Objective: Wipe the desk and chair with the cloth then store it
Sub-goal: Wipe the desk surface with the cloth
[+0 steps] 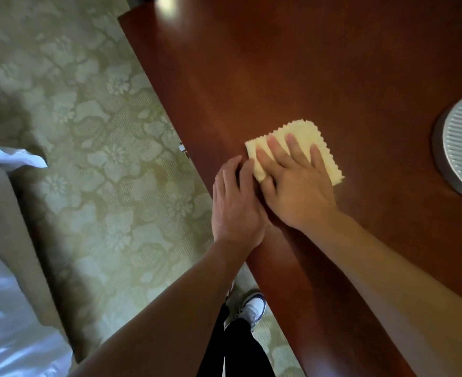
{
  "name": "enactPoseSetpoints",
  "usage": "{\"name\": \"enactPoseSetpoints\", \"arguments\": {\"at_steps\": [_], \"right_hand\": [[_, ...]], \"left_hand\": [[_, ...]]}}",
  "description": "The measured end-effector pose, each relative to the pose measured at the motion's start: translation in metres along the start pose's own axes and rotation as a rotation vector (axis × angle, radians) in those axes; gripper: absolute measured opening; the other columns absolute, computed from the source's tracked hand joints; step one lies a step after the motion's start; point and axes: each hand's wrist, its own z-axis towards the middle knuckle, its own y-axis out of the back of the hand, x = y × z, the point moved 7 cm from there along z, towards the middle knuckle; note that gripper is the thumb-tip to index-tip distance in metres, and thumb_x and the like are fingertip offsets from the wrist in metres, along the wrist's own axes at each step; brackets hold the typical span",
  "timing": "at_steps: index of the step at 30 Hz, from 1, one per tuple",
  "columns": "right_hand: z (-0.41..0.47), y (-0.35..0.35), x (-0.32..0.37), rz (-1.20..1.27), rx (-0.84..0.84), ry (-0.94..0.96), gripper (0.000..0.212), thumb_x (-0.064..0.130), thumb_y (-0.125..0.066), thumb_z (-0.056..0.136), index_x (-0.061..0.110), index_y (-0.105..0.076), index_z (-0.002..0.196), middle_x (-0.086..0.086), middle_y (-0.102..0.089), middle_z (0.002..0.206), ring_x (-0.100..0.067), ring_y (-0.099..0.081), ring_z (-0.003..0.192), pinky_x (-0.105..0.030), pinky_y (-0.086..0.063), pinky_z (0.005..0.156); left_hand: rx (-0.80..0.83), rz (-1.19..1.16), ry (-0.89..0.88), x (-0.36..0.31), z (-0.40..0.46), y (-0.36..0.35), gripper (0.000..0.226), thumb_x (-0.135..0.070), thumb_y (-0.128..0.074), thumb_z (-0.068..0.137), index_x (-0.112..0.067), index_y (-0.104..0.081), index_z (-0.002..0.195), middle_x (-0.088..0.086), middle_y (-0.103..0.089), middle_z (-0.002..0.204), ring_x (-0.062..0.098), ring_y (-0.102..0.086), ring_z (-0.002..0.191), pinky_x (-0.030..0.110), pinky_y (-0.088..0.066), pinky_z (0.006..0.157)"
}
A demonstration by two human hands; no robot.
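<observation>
Folded cloth [298, 148], corner toward desk's [319, 63] far side

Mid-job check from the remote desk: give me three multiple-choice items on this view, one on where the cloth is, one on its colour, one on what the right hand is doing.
1. Where does the cloth lie?
A. on the carpet
B. on the desk, near its left edge
C. on the bed

2. What colour is the cloth?
A. pale yellow
B. dark blue
C. red

3. How is the right hand placed?
A. clenched in a fist above the desk
B. off the desk entirely
C. flat on the cloth, fingers straight

Answers: 1 B, the cloth rests on the red-brown wood; 2 A, it shows pale yellow with zigzag edges; 3 C, spread fingers press it down, with the left hand beside it.
</observation>
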Motion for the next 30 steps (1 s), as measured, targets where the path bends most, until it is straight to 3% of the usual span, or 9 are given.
{"name": "enactPoseSetpoints", "arguments": {"at_steps": [3, 6, 9, 13, 18, 20, 24, 30], "right_hand": [[0.027, 0.006, 0.008, -0.004, 0.009, -0.030, 0.057, 0.043, -0.011, 0.101, 0.035, -0.007, 0.157, 0.008, 0.003, 0.166, -0.022, 0.009, 0.153, -0.052, 0.002, 0.122], [-0.015, -0.008, 0.002, 0.003, -0.077, -0.007, 0.061, 0.044, -0.009, 0.099, 0.030, -0.023, 0.156, 0.004, -0.014, 0.165, -0.024, -0.005, 0.153, -0.055, -0.006, 0.121], [-0.054, -0.023, -0.012, 0.035, -0.085, 0.003, 0.056, 0.036, -0.023, 0.098, 0.026, -0.039, 0.151, 0.001, -0.030, 0.161, -0.026, -0.017, 0.151, -0.057, -0.015, 0.120], [-0.050, -0.025, -0.016, 0.022, -0.054, 0.026, 0.056, 0.038, -0.020, 0.100, 0.028, -0.035, 0.152, 0.002, -0.027, 0.162, -0.025, -0.014, 0.152, -0.058, -0.013, 0.120], [-0.007, -0.006, -0.001, 0.023, -0.057, 0.002, 0.062, 0.042, -0.005, 0.098, 0.030, -0.024, 0.156, 0.003, -0.018, 0.164, -0.025, -0.006, 0.153, -0.056, -0.004, 0.121], [0.025, 0.005, 0.008, 0.036, -0.050, -0.017, 0.062, 0.041, 0.001, 0.098, 0.032, -0.014, 0.157, 0.005, -0.006, 0.166, -0.024, 0.003, 0.153, -0.054, 0.002, 0.122], [0.080, 0.022, 0.027, 0.059, -0.085, -0.006, 0.050, 0.033, -0.019, 0.106, 0.034, -0.016, 0.157, 0.008, -0.008, 0.166, -0.023, 0.002, 0.153, -0.053, 0.004, 0.122], [0.095, 0.032, 0.033, 0.071, -0.104, -0.078, 0.048, 0.028, -0.026, 0.107, 0.031, -0.024, 0.155, 0.006, -0.016, 0.164, -0.025, -0.004, 0.153, -0.054, -0.001, 0.122]], "left_hand": [[-0.016, -0.010, -0.026, 0.000, -0.001, -0.001, 0.044, -0.012, -0.046, 0.090, -0.001, -0.052, 0.133, 0.019, -0.049, 0.135, 0.031, -0.045, 0.124, 0.043, -0.042, 0.107], [-0.009, 0.012, -0.011, 0.001, -0.002, -0.003, 0.040, -0.013, -0.052, 0.095, -0.003, -0.051, 0.133, 0.018, -0.049, 0.137, 0.031, -0.045, 0.124, 0.043, -0.042, 0.107], [0.035, 0.029, 0.016, -0.001, 0.002, -0.001, 0.047, -0.017, -0.039, 0.091, -0.002, -0.051, 0.134, 0.019, -0.048, 0.139, 0.033, -0.046, 0.126, 0.046, -0.041, 0.108], [0.077, 0.040, 0.019, -0.003, 0.002, -0.001, 0.051, -0.019, -0.035, 0.089, -0.001, -0.051, 0.135, 0.020, -0.049, 0.139, 0.036, -0.047, 0.128, 0.048, -0.041, 0.108], [0.044, 0.005, 0.022, 0.000, 0.003, -0.002, 0.043, -0.025, -0.028, 0.105, -0.001, -0.052, 0.131, 0.022, -0.051, 0.136, 0.037, -0.050, 0.127, 0.048, -0.042, 0.108], [0.043, -0.030, 0.010, -0.001, 0.003, -0.002, 0.040, -0.014, -0.041, 0.097, 0.000, -0.050, 0.134, 0.022, -0.051, 0.137, 0.037, -0.049, 0.128, 0.048, -0.041, 0.107], [0.081, -0.079, 0.078, 0.005, 0.003, -0.002, 0.056, -0.011, -0.039, 0.090, 0.007, -0.039, 0.143, 0.021, -0.046, 0.143, 0.035, -0.043, 0.134, 0.043, -0.034, 0.116], [0.153, -0.059, -0.058, 0.002, 0.002, -0.005, 0.045, -0.011, -0.048, 0.076, -0.002, -0.052, 0.120, 0.020, -0.052, 0.134, 0.035, -0.044, 0.134, 0.043, -0.026, 0.121]]}}
